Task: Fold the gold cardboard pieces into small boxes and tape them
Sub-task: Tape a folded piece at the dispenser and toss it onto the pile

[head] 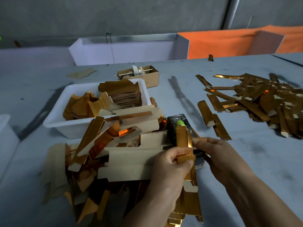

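Observation:
My left hand (pixel 169 164) grips a long, narrow folded gold box (pixel 182 141) near its lower end, thumb across the gold face. The box points away from me, its far end over a metal tape dispenser (pixel 178 122) with a green roll core. My right hand (pixel 213 148) pinches the box's right edge with thumb and fingertips. A heap of flat gold cardboard pieces (pixel 101 153), some showing their plain tan backs, lies to the left and under my hands.
A white plastic tub (pixel 55 123) holds stacked gold blanks. A small brown carton (pixel 152 76) with a tape roll stands behind it. Finished long gold boxes (pixel 262 102) are piled at the right on the grey table. A white bin and orange cloth lie beyond.

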